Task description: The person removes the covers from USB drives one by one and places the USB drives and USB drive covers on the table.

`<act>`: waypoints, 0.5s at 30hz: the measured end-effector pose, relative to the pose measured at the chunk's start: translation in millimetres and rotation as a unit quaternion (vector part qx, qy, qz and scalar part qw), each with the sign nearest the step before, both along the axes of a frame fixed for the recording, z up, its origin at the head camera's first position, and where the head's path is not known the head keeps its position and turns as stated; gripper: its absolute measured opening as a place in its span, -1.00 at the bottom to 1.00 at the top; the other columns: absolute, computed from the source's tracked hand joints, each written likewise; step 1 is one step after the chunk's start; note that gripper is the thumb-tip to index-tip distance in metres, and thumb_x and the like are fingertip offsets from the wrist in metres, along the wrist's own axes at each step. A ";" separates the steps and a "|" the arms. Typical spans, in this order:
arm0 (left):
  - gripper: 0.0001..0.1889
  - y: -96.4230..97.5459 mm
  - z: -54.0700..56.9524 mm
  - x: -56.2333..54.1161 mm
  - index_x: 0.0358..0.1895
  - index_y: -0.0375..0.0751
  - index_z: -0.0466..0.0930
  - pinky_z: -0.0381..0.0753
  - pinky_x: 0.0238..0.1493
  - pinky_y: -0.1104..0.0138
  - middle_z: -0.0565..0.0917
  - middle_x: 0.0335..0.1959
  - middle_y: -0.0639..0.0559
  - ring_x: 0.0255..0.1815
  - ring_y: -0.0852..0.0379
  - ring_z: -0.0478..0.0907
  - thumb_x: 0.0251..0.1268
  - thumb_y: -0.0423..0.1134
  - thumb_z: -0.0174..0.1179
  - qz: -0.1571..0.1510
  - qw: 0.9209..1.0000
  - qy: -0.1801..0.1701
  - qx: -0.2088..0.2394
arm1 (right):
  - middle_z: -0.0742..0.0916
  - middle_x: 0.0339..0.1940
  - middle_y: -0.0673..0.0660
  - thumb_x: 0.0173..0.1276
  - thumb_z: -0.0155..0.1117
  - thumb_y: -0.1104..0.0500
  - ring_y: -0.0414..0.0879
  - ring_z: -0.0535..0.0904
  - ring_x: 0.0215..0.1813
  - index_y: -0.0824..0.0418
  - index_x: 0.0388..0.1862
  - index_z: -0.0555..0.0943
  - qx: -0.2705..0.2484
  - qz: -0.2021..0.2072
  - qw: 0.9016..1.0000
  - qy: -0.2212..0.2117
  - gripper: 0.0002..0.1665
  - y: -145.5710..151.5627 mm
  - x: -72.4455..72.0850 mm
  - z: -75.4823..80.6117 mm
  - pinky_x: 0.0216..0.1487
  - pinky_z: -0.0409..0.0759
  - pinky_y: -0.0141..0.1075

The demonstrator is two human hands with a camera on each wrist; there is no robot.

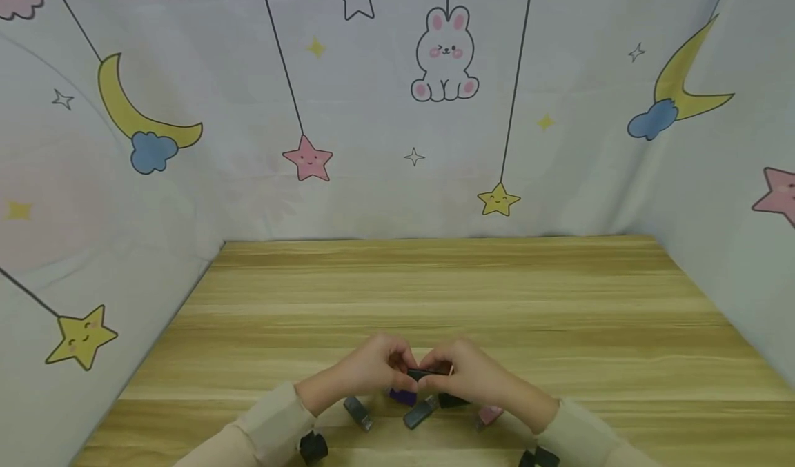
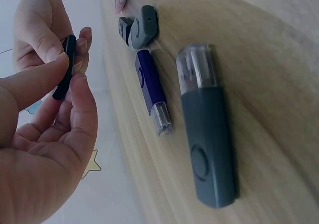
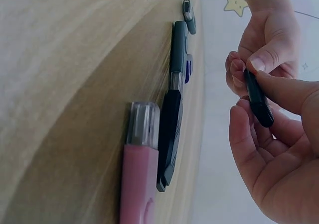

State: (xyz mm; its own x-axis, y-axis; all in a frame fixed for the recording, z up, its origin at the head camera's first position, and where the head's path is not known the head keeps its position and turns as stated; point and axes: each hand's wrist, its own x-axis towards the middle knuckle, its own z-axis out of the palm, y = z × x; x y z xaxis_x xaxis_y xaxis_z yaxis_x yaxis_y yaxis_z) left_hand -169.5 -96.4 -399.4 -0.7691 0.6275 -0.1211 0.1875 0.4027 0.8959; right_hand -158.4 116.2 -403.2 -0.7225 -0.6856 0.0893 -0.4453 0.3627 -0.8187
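Above the table, my left hand (image 1: 373, 367) and right hand (image 1: 468, 370) meet at a slim black USB stick (image 1: 428, 373). Each hand pinches one end between thumb and fingers, as the left wrist view shows with the stick (image 2: 65, 69) spanning both. Below the hands lie a purple USB stick (image 1: 404, 396), a black one (image 1: 453, 401) and a grey one (image 1: 421, 412). Another grey USB stick (image 2: 207, 144) lies nearest my left wrist. Under my right wrist is a pink USB stick (image 3: 139, 181) with a clear cap. Fingers partly cover the held stick.
The wood-grain table (image 1: 435, 287) reaches back to a white cloth backdrop (image 1: 373, 108) printed with stars, moons and a rabbit. Cloth also hangs at both sides. Small black devices (image 1: 313, 446) show by the left and right sleeves.
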 end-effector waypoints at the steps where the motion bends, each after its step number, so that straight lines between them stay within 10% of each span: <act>1: -0.84 0.0 0.1 0.5 -0.33 -0.34 0.61 0.54 -0.43 0.47 0.67 -0.46 0.05 -0.47 0.26 0.54 0.02 -0.47 0.39 0.001 1.000 -0.001 0.000 | 0.76 -0.23 0.08 0.29 0.35 0.15 -0.35 0.56 -0.31 0.29 -0.16 0.69 0.000 0.000 1.000 0.000 -0.76 0.0 0.8 -0.1 -0.31 0.59 -0.44; 15: -0.88 -0.6 -1.4 3.6 -0.38 -0.35 0.60 0.56 -0.45 0.48 0.71 -0.45 -0.06 -0.48 0.29 0.58 0.05 -0.46 0.39 -0.030 0.999 0.012 0.010 | 0.71 -0.31 0.01 0.31 0.32 0.15 -0.36 0.50 -0.25 0.28 -0.16 0.71 0.000 0.023 1.000 0.018 -0.77 2.4 5.3 -2.2 -0.23 0.57 -0.43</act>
